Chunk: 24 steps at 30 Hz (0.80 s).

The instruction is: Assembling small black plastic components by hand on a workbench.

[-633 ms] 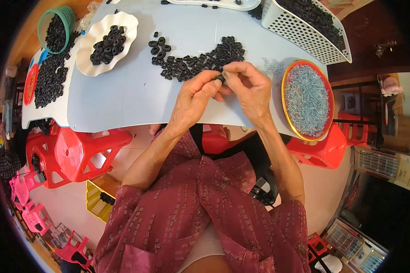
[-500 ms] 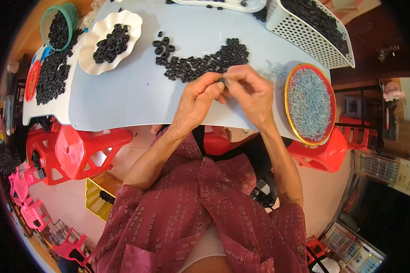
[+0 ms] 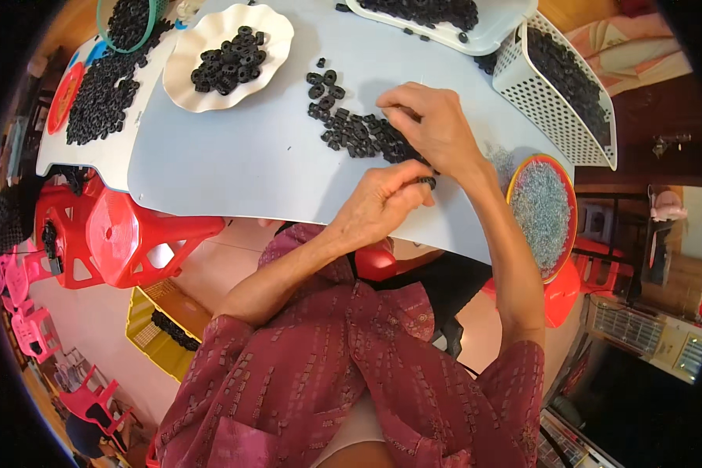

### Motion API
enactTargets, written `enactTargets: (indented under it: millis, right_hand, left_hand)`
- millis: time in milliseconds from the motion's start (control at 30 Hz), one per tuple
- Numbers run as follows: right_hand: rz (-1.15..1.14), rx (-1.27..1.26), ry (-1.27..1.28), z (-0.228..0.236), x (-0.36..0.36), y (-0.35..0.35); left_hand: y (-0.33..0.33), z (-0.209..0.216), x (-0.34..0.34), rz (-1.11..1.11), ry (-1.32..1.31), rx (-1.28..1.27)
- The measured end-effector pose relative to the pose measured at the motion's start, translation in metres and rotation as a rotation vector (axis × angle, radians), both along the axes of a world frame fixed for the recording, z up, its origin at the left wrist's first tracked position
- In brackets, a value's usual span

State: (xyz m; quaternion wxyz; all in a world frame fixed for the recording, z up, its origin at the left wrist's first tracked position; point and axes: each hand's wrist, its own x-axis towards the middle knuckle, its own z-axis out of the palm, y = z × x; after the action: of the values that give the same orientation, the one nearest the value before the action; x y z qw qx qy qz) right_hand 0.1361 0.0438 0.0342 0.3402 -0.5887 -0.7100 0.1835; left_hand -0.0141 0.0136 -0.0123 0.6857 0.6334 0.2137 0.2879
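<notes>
A small black plastic part (image 3: 427,182) sits between the fingertips of my left hand (image 3: 378,204), closed on it just above the table's near edge. My right hand (image 3: 437,129) is raised over the loose pile of black plastic parts (image 3: 359,134) and covers its right end. Its thumb and forefinger point left, a little apart, with nothing visible between them; the other fingers are curled and partly hidden. Several rounder black pieces (image 3: 327,84) lie at the pile's far left end.
A white scalloped dish (image 3: 181,66) of black pieces stands on the pale table (image 3: 210,171). At right are a red-and-yellow bowl (image 3: 573,210) of tiny clear pieces and a white perforated basket (image 3: 554,109). Further black parts (image 3: 105,101) are heaped at left; red stools (image 3: 125,234) stand below.
My hands have come apart. The right one has moved up over the pile; the left one has shifted slightly right and down with the black part. The view has also shifted.
</notes>
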Motion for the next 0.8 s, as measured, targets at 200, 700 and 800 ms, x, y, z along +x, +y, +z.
enactTargets:
  millis: [200, 700, 800]
  right_hand:
    - [0.150, -0.155, -0.272, 0.001, -0.005, 0.024]
    - [-0.143, -0.167, -0.049, 0.022, 0.022, -0.051]
    - [-0.052, -0.165, -0.029, 0.019, 0.018, -0.074]
  left_hand:
    - [-0.001, -0.001, -0.001, 0.025, -0.047, -0.019]
    - [0.009, -0.003, -0.001, 0.047, -0.330, -0.533]
    - [0.009, -0.007, 0.000, 0.072, -0.221, -0.349]
